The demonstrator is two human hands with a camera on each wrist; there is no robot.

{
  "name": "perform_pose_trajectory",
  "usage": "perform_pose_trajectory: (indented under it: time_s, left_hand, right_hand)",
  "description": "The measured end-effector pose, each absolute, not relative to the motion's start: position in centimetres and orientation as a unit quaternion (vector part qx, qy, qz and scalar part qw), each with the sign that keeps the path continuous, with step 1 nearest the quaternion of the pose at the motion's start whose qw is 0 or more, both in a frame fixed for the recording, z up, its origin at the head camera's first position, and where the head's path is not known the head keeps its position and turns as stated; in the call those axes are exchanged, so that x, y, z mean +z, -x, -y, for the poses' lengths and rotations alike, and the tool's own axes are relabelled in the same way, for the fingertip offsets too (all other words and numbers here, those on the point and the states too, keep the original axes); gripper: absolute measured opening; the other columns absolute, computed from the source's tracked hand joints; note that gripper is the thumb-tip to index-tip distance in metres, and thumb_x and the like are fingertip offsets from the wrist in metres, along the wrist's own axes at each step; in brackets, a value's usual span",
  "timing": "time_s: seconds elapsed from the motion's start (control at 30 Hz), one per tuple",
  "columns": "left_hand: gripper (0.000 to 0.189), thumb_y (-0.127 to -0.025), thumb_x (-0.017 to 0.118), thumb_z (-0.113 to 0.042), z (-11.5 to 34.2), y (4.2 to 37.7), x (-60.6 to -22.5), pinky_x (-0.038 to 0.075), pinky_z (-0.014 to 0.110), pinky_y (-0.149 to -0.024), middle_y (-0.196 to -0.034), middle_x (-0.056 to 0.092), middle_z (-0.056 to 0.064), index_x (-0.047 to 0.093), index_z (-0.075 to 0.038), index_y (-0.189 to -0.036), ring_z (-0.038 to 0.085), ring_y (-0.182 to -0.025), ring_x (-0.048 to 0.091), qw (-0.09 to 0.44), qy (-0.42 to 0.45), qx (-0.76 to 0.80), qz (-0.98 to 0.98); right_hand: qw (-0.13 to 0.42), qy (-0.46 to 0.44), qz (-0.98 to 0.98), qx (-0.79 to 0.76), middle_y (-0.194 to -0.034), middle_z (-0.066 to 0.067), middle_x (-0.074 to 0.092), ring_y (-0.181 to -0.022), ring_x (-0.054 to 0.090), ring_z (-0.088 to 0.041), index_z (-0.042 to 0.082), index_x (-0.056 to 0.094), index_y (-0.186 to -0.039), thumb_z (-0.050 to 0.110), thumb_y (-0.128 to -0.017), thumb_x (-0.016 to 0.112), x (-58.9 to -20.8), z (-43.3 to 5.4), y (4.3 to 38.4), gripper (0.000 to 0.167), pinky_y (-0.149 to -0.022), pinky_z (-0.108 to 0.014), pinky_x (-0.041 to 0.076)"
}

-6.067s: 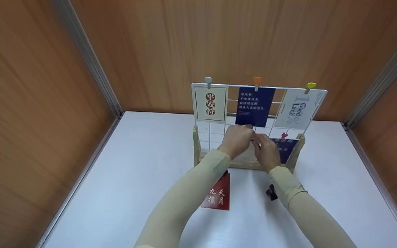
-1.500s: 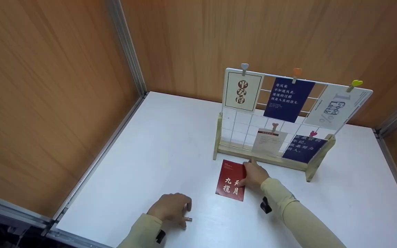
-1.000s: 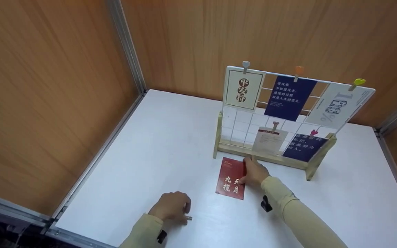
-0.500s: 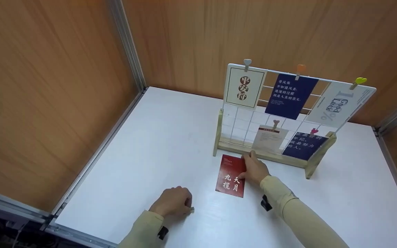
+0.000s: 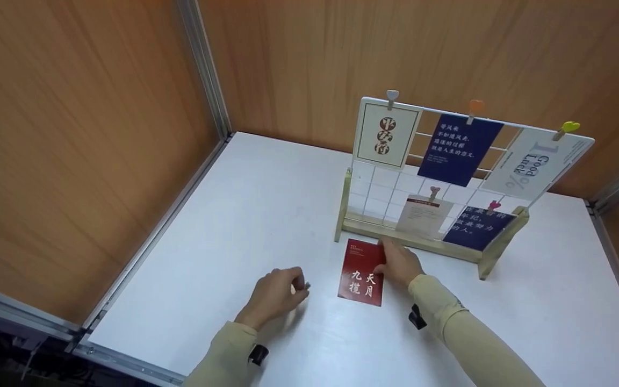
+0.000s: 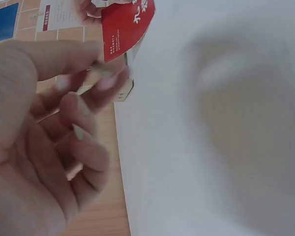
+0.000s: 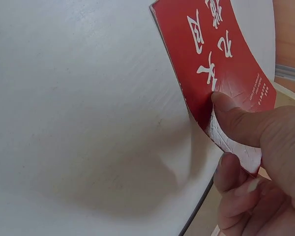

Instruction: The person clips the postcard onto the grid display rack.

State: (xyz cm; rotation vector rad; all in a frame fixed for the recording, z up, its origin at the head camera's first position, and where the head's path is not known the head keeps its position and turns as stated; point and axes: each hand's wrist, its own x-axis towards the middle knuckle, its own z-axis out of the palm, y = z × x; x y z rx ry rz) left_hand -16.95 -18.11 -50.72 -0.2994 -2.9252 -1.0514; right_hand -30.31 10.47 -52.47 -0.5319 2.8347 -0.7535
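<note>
My right hand [image 5: 401,263] pinches the right edge of a red card [image 5: 361,269] with white characters, just in front of the rack. In the right wrist view, my thumb presses on the card's printed face and bends its edge, with fingers behind. To the left of the card, my left hand [image 5: 273,295] is above the white table. Its thumb and forefinger pinch a small wooden clothespin [image 6: 96,66], mostly hidden by the fingertips in the left wrist view. The other left fingers are curled.
A white wire grid rack [image 5: 376,188] on a wooden stand [image 5: 497,247] bears several cards held by heart-topped clothespins. Its lower row has a pale card [image 5: 422,217] and a blue card [image 5: 479,228]. Wood-grain panels [image 5: 288,64] enclose the table [image 5: 223,231].
Both hands have left the rack, where the pale card now shows under a pink clothespin. My right hand has taken the red card's edge. Lately my left hand has moved forward with its clothespin.
</note>
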Motion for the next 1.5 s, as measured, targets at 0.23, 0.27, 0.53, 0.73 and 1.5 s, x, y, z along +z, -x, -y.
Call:
perform_pose_trajectory:
  time_s: [0.23,0.27,0.53,0.73,1.5]
  left_hand:
    - [0.019,-0.087,0.077,-0.015,18.0,17.6,-50.2,0.045,0.026,-0.059,-0.084,0.068,-0.009,0.067,-0.015,-0.103,0.006,-0.062,0.053,0.111,0.093,-0.359,0.922]
    - [0.022,-0.087,0.077,-0.015,18.0,17.7,-50.2,0.045,0.026,-0.057,-0.084,0.069,-0.008,0.068,-0.014,-0.107,0.005,-0.060,0.050,0.116,0.093,-0.361,0.921]
    - [0.013,-0.091,0.074,-0.019,18.1,17.8,-49.7,0.046,0.024,-0.056,-0.088,0.071,-0.008,0.075,-0.016,-0.103,0.003,-0.062,0.052,0.119,0.099,-0.384,0.910]
    - [0.010,-0.089,0.076,-0.020,17.9,17.5,-49.7,0.050,0.025,-0.064,-0.089,0.068,-0.011,0.075,-0.017,-0.098,0.007,-0.076,0.060,0.110,0.097,-0.379,0.914]
    - [0.018,-0.078,0.083,-0.003,17.4,18.1,-49.2,0.050,0.022,-0.060,-0.091,0.064,-0.009,0.070,-0.015,-0.079,0.005,-0.069,0.057,0.142,0.130,-0.380,0.905]
  right_hand:
    - [0.068,0.178,-0.949,-0.251,-0.109,-0.013,0.064,-0.102,0.062,-0.031,0.005,0.054,-0.120,0.014,-0.086,0.079,-51.6,-10.7,30.8,0.044,-0.089,-0.049,0.050]
    - [0.069,0.177,-0.948,-0.254,-0.107,-0.012,0.065,-0.100,0.062,-0.030,0.005,0.055,-0.119,0.014,-0.086,0.078,-51.5,-10.7,30.8,0.041,-0.088,-0.048,0.051]
    - [0.051,0.182,-0.945,-0.268,-0.101,-0.008,0.067,-0.093,0.063,-0.024,0.007,0.059,-0.111,0.009,-0.089,0.074,-50.6,-10.9,30.9,0.027,-0.085,-0.045,0.052]
    - [0.035,0.196,-0.941,-0.273,-0.095,-0.006,0.068,-0.090,0.065,-0.024,0.007,0.063,-0.104,0.007,-0.089,0.073,-49.8,-11.0,30.8,0.018,-0.083,-0.045,0.052]
    - [-0.002,0.277,-0.922,-0.270,-0.087,0.000,0.070,-0.079,0.064,-0.018,0.011,0.069,-0.094,0.013,-0.091,0.073,-43.7,-10.7,31.2,0.005,-0.074,-0.042,0.053]
